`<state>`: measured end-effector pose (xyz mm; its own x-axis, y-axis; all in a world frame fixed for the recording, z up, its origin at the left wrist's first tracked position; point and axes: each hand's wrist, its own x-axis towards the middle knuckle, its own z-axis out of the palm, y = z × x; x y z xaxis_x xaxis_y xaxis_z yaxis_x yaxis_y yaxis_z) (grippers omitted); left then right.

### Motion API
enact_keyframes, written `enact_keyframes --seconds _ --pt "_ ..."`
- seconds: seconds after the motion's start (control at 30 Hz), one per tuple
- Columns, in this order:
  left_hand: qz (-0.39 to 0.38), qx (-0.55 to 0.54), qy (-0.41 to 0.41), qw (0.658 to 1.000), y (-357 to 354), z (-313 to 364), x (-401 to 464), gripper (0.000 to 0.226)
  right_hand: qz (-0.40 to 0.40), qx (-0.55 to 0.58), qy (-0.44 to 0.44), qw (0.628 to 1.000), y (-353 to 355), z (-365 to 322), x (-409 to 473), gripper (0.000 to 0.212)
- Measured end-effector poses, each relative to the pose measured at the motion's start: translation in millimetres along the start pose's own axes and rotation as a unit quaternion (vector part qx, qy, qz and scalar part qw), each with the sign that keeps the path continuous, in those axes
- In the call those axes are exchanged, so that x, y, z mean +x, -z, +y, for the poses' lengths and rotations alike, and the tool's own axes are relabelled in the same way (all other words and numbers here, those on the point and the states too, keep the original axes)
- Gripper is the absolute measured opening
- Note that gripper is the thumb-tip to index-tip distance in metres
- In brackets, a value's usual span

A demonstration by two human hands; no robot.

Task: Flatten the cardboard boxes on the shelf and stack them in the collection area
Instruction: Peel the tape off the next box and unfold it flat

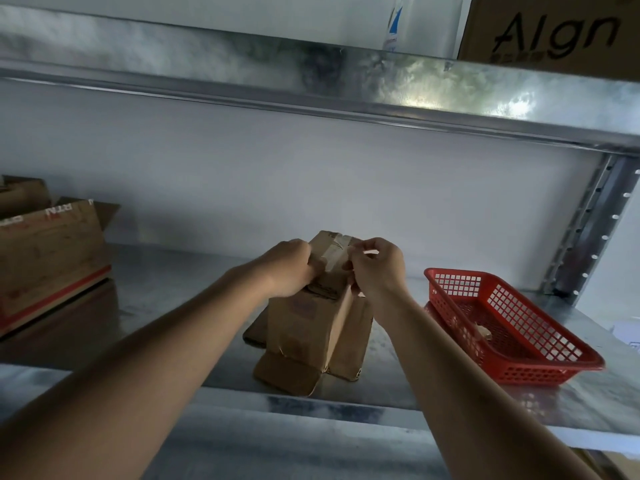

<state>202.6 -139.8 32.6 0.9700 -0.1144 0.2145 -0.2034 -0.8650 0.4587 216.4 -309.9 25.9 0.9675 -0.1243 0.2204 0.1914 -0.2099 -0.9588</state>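
Observation:
A small brown cardboard box (304, 330) stands on the metal shelf (180, 282), its bottom flaps splayed out toward the front edge. A strip of pale tape (334, 252) runs across its top. My left hand (289, 268) grips the top left edge of the box with curled fingers. My right hand (375, 266) pinches the tape at the top right of the box. Both forearms reach in from the bottom of the view.
A red plastic basket (512, 370) sits on the shelf to the right, holding a small scrap. Larger open cardboard boxes (48, 258) stand at the left. A printed carton (554, 32) rests on the upper shelf (311, 77). A steel upright (585, 230) rises at the right.

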Motion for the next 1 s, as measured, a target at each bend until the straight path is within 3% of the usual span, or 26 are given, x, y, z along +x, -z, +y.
enact_keyframes --seconds 0.1,0.17,0.23,0.47,0.53,0.63,0.8,0.9,1.0 --pt "-0.006 -0.002 -0.022 1.0 -0.1 -2.7 -1.2 0.04 0.046 0.009 0.033 0.998 4.4 0.3 10.7 0.01" --pt "-0.009 -0.012 -0.029 0.999 -0.1 -4.9 -0.9 0.038 0.02 0.003 0.076 0.997 7.1 1.6 14.7 0.01" --pt "-0.012 -0.018 -0.033 0.999 0.9 -5.6 -0.1 0.038 -0.025 -0.078 0.143 0.986 10.9 2.3 15.5 0.011" --pt "-0.035 0.002 -0.035 0.999 6.9 -6.7 2.0 0.058 -0.115 -0.324 0.286 0.895 21.6 -0.5 26.2 0.021" --pt "-0.037 0.01 -0.037 0.999 7.4 -6.1 1.3 0.057 -0.122 -0.349 0.288 0.883 23.3 -1.3 28.8 0.027" --pt "-0.038 0.03 -0.043 0.998 10.4 -4.1 2.4 0.05 -0.121 -0.332 0.274 0.895 25.6 -0.8 33.3 0.045" --pt "-0.072 0.042 0.003 0.997 13.0 8.9 3.8 0.071 -0.093 -0.362 0.267 0.888 26.3 -3.4 42.2 0.004" --pt "-0.088 0.052 0.013 0.995 9.5 13.3 4.0 0.077 -0.131 -0.329 0.263 0.897 24.9 -3.3 40.9 0.004" --pt "-0.115 0.049 0.007 0.992 9.5 10.4 2.5 0.088 -0.2 -0.289 0.238 0.906 20.0 -7.3 34.2 0.02"
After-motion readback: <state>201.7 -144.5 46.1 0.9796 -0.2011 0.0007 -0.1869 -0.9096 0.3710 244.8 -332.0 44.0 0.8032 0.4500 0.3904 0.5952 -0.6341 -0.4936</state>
